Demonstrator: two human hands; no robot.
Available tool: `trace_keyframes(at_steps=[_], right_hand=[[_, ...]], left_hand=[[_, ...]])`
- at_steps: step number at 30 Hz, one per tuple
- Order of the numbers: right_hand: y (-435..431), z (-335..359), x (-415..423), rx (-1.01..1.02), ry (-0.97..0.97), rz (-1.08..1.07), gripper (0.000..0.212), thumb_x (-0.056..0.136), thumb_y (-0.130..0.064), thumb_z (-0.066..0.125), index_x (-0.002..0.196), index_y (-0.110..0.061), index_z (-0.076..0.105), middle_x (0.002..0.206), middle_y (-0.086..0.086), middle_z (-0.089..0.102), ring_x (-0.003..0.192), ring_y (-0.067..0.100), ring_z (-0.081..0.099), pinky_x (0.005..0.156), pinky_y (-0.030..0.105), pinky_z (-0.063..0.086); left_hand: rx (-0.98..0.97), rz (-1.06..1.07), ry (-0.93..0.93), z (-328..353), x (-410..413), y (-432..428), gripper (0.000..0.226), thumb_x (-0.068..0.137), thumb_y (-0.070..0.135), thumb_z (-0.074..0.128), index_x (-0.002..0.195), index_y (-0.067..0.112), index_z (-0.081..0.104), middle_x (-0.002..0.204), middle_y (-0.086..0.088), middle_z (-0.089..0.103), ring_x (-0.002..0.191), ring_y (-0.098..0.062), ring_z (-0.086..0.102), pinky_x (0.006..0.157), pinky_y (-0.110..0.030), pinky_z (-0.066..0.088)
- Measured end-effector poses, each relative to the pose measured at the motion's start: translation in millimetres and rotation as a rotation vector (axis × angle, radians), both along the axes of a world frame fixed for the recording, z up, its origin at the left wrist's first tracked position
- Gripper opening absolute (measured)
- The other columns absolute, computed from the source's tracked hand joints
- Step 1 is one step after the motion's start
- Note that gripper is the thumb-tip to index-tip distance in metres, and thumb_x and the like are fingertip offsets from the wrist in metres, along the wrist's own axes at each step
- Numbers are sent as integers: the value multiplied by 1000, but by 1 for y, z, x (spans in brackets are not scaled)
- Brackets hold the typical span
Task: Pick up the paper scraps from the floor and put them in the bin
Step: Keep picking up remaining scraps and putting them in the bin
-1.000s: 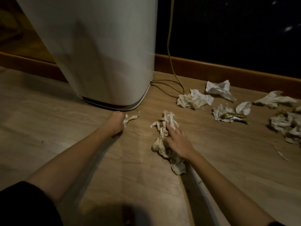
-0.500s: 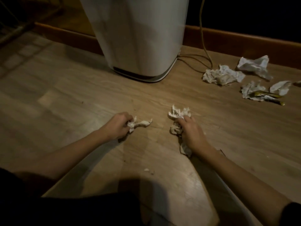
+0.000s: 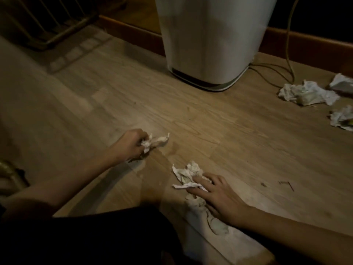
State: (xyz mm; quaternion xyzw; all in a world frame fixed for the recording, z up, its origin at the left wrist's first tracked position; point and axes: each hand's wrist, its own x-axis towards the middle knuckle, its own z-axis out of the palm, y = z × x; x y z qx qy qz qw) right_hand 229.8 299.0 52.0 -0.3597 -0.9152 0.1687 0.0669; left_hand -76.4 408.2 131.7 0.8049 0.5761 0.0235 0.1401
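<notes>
Paper scraps lay on the wooden floor (image 3: 238, 134) in front of the white bin (image 3: 212, 41). Nearer me than the bin, my left hand (image 3: 131, 145) was clenched around a small scrap (image 3: 157, 141); my right hand (image 3: 219, 196) pressed loose, spread fingers (image 3: 200, 180) on a larger wad (image 3: 188, 174). More crumpled paper (image 3: 305, 93) lay right of the bin.
</notes>
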Motion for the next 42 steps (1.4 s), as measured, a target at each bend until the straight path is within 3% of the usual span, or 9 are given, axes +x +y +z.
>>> trace_keyframes(at_steps=[3,7,12,15,17,22,27,36,42], right_hand=[[14,-1,3,-103,131,67,43,99,-32,15,123,-28,51,135,4,50,106,26,48,83,37,48],[37,-3,0,-112,213,142,42,99,-27,19,114,-17,58,123,8,55,95,26,48,75,39,45],[58,-1,0,-82,233,27,40,84,-7,31,110,-16,61,106,9,60,87,22,46,69,33,41],[68,2,3,-95,267,-36,42,81,-13,30,108,-16,63,97,7,57,85,18,42,68,26,32],[77,7,4,-95,293,-99,42,83,-19,29,105,-17,64,97,9,57,88,20,45,69,28,34],[108,29,16,-41,289,-241,24,88,-5,54,105,-17,66,104,11,60,94,26,52,75,34,41],[141,81,53,57,233,-262,23,81,-7,67,102,-17,68,101,13,61,91,26,50,73,28,31],[156,227,181,107,41,-274,37,67,-2,74,102,-14,71,100,14,64,94,29,56,74,34,41],[123,242,303,237,147,-551,27,72,-6,70,99,-12,69,100,15,66,93,26,55,76,28,37]], left_hand=[[-103,-84,-42,-16,7,-35,44,67,32,47,93,2,66,93,-19,67,88,-30,62,75,-31,43],[-199,-163,-32,-47,22,-64,33,69,25,55,94,5,64,94,-18,64,92,-28,57,72,-19,30],[-89,-221,-42,-63,28,-72,24,67,22,61,88,10,62,85,-14,64,83,-28,58,71,-24,32],[-14,-264,-71,-69,36,-77,24,73,25,48,86,11,62,81,-12,65,79,-18,50,69,-24,33],[5,-253,-51,-69,35,-73,20,76,20,52,91,10,60,85,-15,64,81,-27,56,73,-26,39],[29,-166,40,-46,31,-33,8,73,12,64,76,5,61,76,-18,65,75,-35,62,66,-31,41],[58,-110,-34,0,55,17,35,69,31,49,76,3,70,75,-23,69,72,-34,66,61,-31,46],[187,-494,-24,151,232,105,25,67,23,56,81,5,69,72,-16,70,69,-29,66,62,-32,43],[273,-718,-33,199,434,113,9,71,11,63,77,9,69,72,-7,70,69,-19,65,60,-29,45]])
